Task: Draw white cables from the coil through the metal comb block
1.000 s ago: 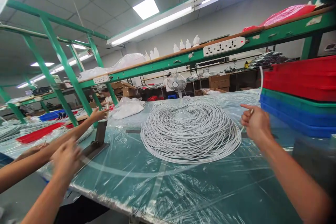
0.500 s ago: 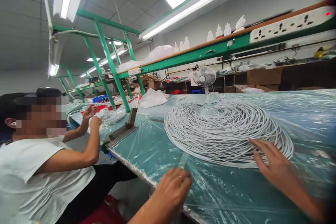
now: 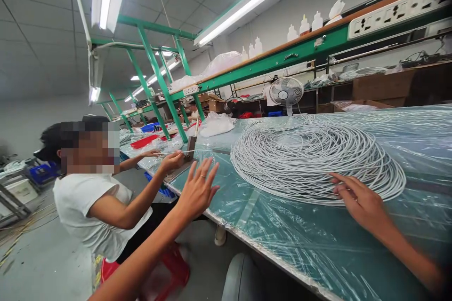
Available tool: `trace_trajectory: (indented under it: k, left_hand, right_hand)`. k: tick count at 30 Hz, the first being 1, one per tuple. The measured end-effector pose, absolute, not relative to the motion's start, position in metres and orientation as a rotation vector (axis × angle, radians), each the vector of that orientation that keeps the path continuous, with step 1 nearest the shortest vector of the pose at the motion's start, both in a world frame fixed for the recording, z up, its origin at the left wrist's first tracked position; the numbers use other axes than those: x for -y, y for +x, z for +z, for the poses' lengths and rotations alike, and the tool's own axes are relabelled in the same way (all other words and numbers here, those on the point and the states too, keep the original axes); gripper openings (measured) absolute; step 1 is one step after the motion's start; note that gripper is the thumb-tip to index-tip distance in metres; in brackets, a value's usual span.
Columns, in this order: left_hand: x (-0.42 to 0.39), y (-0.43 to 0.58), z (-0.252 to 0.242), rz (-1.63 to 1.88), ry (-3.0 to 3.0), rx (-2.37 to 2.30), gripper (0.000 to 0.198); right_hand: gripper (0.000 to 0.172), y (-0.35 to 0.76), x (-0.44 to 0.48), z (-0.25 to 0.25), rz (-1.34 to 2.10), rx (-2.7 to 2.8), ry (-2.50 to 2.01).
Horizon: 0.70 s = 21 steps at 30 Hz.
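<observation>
A large flat coil of white cable (image 3: pixel 314 157) lies on the green table covered in clear plastic film (image 3: pixel 282 240). My right hand (image 3: pixel 356 197) rests at the coil's near edge, fingers stretched out and touching the outer turns. My left hand (image 3: pixel 197 188) is raised over the table's left edge, fingers spread, holding nothing. It is close to the hand of a seated co-worker in a white shirt (image 3: pixel 99 207).
The co-worker pulls a thin wire by a metal post (image 3: pixel 190 148) on the table. A white bag (image 3: pixel 216 124) and a small fan (image 3: pixel 286 94) stand behind the coil. A green shelf frame (image 3: pixel 282 56) with bottles and a power strip (image 3: pixel 399 9) runs overhead. A red stool (image 3: pixel 173 268) stands on the floor.
The view has swung left, bringing the co-worker into sight. My left hand has lifted from the table edge and spread open. My right hand dropped a cable end and now rests on the coil.
</observation>
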<state>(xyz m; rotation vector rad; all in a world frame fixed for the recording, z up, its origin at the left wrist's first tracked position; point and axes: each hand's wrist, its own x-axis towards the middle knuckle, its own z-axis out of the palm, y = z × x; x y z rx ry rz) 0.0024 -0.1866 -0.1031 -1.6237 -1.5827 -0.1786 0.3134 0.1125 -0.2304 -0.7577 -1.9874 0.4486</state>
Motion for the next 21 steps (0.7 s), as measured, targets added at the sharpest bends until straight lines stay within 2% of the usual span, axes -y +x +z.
trace_trajectory:
  k: [6, 12, 18, 21]
  left_hand:
    - [0.191, 0.002, -0.123, -0.41, -1.632, 1.383, 0.023]
    - [0.199, -0.01, -0.14, 0.048, -2.109, 1.396, 0.017]
    - [0.197, 0.009, -0.131, -0.33, -1.841, 1.404, 0.022]
    - [0.186, 0.006, -0.128, -0.036, -2.015, 1.474, 0.024]
  right_hand:
    - [0.037, 0.313, -0.109, -0.225, 0.658, 1.944, -0.835]
    - [0.038, 0.314, -0.109, -0.226, 0.694, 1.927, -0.846]
    - [0.035, 0.315, -0.118, -0.236, 0.567, 1.968, -0.829]
    - [0.034, 0.315, -0.121, -0.238, 0.537, 1.969, -0.811]
